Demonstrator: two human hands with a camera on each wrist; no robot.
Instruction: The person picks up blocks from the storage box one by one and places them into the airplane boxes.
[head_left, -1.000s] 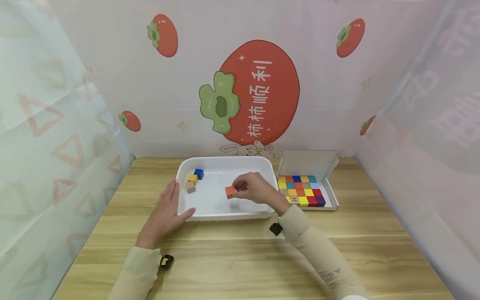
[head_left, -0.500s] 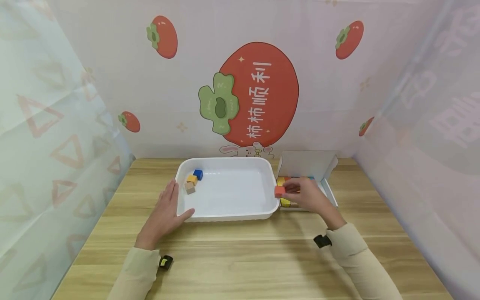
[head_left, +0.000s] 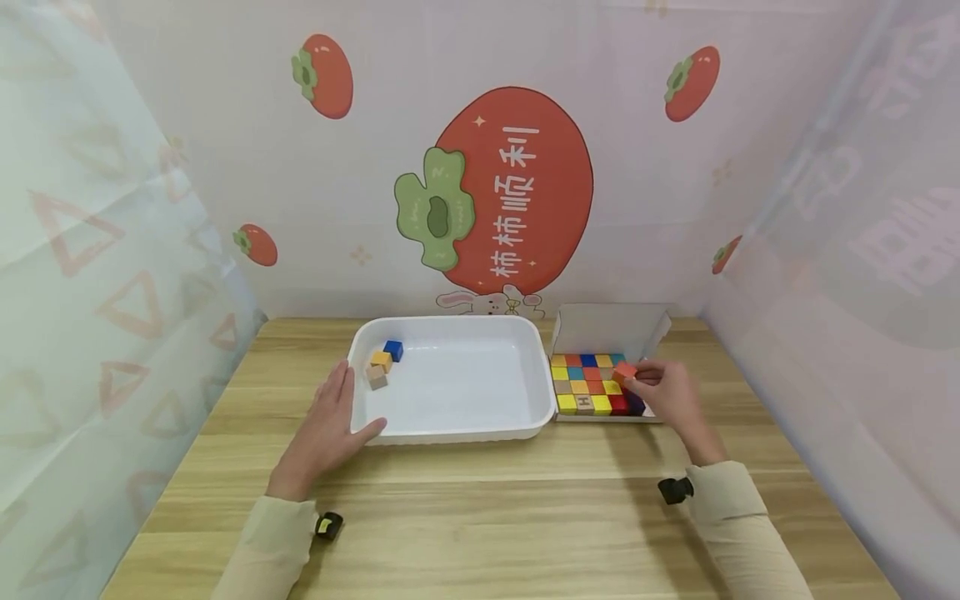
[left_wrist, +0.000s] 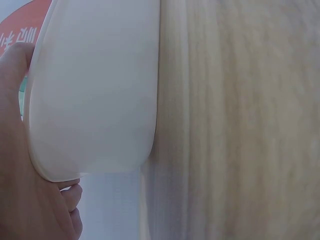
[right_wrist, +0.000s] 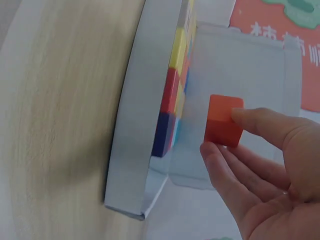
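Observation:
Between thumb and fingertips, my right hand [head_left: 669, 402] pinches an orange-red cube [right_wrist: 223, 120], held above the right side of a white cardboard box [right_wrist: 137, 115]. Rows of coloured cubes fill much of that box, among them a yellow one [head_left: 567, 404], a dark purple one [right_wrist: 163, 134] and one marked H [head_left: 584, 403]. My left hand [head_left: 324, 425] rests with spread fingers against the left end of a white tray [head_left: 480, 435]. Inside the tray's left side sit a blue cube [head_left: 393, 351], a yellow-orange cube [head_left: 382, 361] and a plain wooden cube [head_left: 377, 377].
The box's raised lid [head_left: 609, 329] stands behind its cubes, near the back wall. Tray and box sit side by side on a wooden table [head_left: 480, 517]. Printed cloth walls [head_left: 630, 167] enclose the table at the back and on both sides.
My right hand has carried the orange-red cube rightward, out from over the tray to above the box's right side. The left hand stays at the tray's left end.

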